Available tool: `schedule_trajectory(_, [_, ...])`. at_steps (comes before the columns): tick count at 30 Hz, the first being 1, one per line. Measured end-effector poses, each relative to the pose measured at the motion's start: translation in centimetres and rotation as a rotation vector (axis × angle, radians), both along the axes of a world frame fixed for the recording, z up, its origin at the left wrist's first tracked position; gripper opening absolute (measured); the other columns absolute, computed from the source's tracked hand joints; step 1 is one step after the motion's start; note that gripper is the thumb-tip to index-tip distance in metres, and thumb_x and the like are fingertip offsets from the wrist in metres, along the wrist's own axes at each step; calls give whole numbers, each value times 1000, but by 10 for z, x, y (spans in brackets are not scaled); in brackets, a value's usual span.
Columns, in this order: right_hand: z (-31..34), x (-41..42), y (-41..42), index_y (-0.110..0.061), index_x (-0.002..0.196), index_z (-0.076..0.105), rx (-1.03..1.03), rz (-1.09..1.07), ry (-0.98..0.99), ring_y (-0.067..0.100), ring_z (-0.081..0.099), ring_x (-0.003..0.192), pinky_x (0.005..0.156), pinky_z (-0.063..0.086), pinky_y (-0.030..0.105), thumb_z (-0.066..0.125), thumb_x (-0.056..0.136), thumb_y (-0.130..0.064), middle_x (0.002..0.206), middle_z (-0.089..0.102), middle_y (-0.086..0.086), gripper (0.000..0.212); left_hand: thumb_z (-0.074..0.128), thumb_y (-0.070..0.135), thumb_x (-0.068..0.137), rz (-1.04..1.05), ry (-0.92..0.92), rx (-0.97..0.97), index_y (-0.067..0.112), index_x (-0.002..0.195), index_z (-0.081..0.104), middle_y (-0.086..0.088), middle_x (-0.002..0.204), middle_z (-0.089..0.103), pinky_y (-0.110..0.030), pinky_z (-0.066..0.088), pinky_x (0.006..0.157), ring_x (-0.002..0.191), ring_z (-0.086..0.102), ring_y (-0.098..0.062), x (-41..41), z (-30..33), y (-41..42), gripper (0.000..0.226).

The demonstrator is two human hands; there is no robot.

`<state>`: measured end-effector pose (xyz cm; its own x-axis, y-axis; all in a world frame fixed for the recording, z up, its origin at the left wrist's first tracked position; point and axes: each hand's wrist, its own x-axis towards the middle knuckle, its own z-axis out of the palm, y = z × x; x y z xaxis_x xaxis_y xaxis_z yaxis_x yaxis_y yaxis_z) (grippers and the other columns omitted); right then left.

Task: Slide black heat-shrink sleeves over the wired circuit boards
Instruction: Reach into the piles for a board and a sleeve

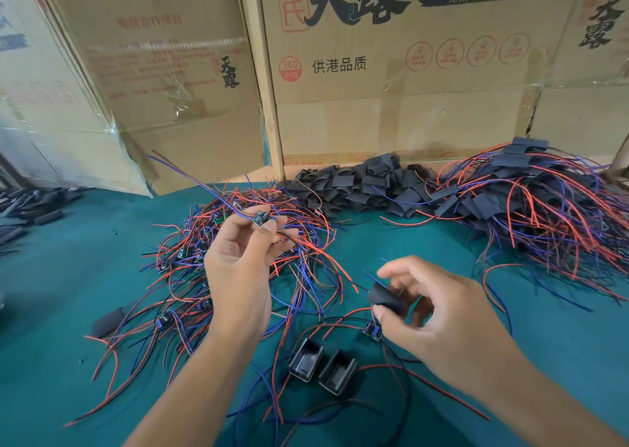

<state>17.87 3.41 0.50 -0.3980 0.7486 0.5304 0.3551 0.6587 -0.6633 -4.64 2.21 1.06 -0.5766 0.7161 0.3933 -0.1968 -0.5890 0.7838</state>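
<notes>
Heat-shrink sleeve [386, 298], short and black, being pinched between thumb and forefinger of right hand [439, 314], right of frame centre, just above the green counter [68, 276]. Open mouth apparently pointing toward upper left of frame, though the far end is hidden by the fingers. Wired circuit board [261, 218] being gripped at the fingertips of left hand [238, 259], above and left of centre, over the loose tangle of bare boards [211, 259]. Red and blue leads trailing from that board toward upper left; long axis lying roughly on the same diagonal. Sleeve lying lower right of board, well apart. Coming move judged as closing this diagonal gap, board end first into sleeve mouth. Heap of spare sleeves [360, 188] waiting at upper centre; finished pile [531, 201] at upper right.
</notes>
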Motion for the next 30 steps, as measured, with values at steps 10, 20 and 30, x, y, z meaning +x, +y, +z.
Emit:
schedule_trajectory(10, [3,2,0,-35,94,62,-39,-19,-23,10,61,62,55,41,9,77,67,-27,87,62,-16,32,63,8,86,8,-8,0,11,96,66,-12,87,70,-33,56,73,75,70,-27,-2,1,1,11])
schedule_trajectory(20, [-2,-2,0,-34,93,61,-164,-33,-76,12,60,60,53,42,14,81,68,-29,80,66,-14,33,62,7,87,-15,40,14,13,95,68,-10,85,71,-29,56,69,74,69,-26,4,2,-1,12])
schedule_trajectory(30, [-21,-10,6,-34,91,66,-484,15,157,18,65,65,48,55,31,74,58,-45,83,68,-7,36,62,6,88,-38,46,12,13,97,68,-10,87,71,-31,56,70,75,70,-27,4,0,1,13])
